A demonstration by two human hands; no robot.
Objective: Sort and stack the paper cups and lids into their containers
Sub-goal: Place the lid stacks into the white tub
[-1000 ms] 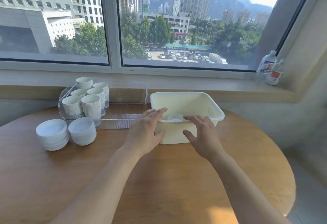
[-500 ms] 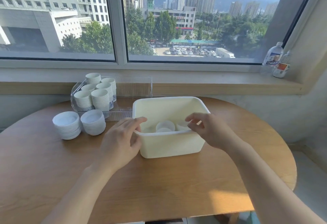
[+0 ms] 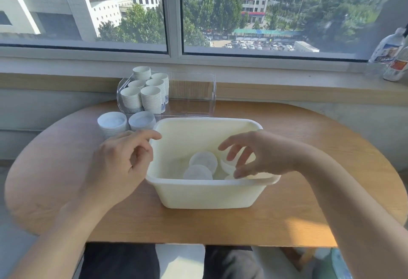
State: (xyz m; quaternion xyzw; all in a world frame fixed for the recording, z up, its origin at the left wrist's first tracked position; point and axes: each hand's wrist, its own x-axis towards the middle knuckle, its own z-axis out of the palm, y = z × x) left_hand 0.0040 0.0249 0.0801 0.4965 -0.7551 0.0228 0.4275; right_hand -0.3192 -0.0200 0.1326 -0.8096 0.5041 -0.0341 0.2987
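A cream plastic tub (image 3: 205,195) stands on the round wooden table (image 3: 309,208). Inside it lie a few loose white lids (image 3: 203,161) and a cup partly hidden behind my right hand (image 3: 258,155), which reaches over the tub's right side with fingers spread and holds nothing. My left hand (image 3: 121,159) hovers at the tub's left rim, fingers loosely curled, with nothing in it. Several stacks of paper cups (image 3: 145,93) fill the left part of a clear bin (image 3: 209,93). Two stacks of white lids (image 3: 127,123) sit on the table in front of that bin.
Two bottles (image 3: 390,56) stand on the window sill at the far right. The clear bin's right half holds nothing. My knees show below the table's near edge. Bare wood lies to the right of the tub.
The view has tilted down and moved closer, and the tub has come nearer to me. My right hand has gone from the tub's near rim to above its inside; my left hand has left the rim.
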